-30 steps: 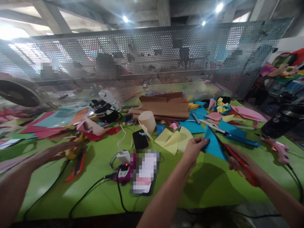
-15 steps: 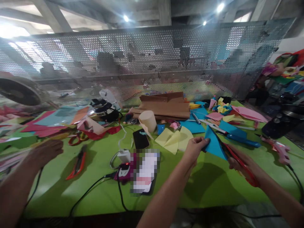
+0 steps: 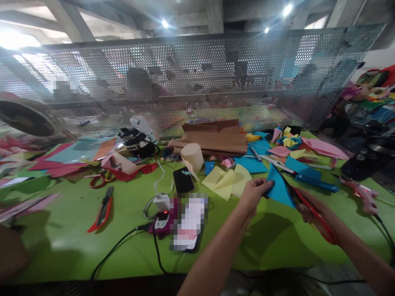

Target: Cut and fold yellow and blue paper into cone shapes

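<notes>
My left hand [image 3: 254, 192] pinches the left edge of a folded piece of blue paper [image 3: 279, 187] between thumb and fingers. Wrapped around red-handled scissors [image 3: 321, 222] is my right hand [image 3: 308, 211], just right of the paper. The scissors' dark blades lie against the paper's right edge; how far apart they are I cannot tell. Left of my left hand lie sheets of yellow paper [image 3: 220, 181]. Beyond the blue paper is a blue-handled tool [image 3: 317, 183].
A phone [image 3: 189, 224], a purple power strip [image 3: 163, 224] and a black cord lie mid-table. Another red-handled tool [image 3: 103, 211] rests left. A pink glue gun [image 3: 364, 195] sits right. Brown paper [image 3: 212, 137] stands before the mesh screen [image 3: 197, 74]. Another person's arm [image 3: 10, 255] shows at left.
The other person's hand and arm at left have drawn back toward the lower left corner. My own hands, the blue paper and the scissors stay nearly in place.
</notes>
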`<state>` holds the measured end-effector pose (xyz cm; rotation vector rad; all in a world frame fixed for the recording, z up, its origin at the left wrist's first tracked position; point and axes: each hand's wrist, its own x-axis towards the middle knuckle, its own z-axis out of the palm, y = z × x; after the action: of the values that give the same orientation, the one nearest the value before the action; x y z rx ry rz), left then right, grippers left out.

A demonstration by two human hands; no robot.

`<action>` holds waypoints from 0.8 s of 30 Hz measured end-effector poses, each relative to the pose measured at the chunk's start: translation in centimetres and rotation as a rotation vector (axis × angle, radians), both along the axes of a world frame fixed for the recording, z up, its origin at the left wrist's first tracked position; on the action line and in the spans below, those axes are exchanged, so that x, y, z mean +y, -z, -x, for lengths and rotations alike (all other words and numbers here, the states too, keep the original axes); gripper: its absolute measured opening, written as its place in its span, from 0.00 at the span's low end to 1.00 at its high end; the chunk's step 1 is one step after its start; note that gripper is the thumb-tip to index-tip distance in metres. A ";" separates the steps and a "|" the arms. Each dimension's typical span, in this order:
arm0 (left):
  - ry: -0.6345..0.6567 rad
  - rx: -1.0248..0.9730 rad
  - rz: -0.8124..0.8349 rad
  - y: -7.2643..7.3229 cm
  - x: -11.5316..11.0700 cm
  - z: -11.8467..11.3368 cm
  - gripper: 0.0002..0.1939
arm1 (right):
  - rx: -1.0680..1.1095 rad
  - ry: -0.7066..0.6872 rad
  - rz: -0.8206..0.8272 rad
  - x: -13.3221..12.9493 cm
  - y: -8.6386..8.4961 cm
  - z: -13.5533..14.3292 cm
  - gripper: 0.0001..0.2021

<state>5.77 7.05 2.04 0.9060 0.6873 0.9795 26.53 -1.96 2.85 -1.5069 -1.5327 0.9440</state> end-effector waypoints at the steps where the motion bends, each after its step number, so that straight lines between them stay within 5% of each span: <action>1: 0.000 0.001 0.001 0.0 0.0 0.0 0.27 | -0.001 -0.001 0.003 0.0 0.0 0.0 0.34; 24: 0.008 -0.010 0.017 -0.2 0.0 0.1 0.26 | -0.017 0.038 0.033 0.0 -0.4 -0.2 0.32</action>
<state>5.71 7.02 2.20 0.8883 0.6821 0.9689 26.75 -1.92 3.26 -1.5657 -1.5024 0.9411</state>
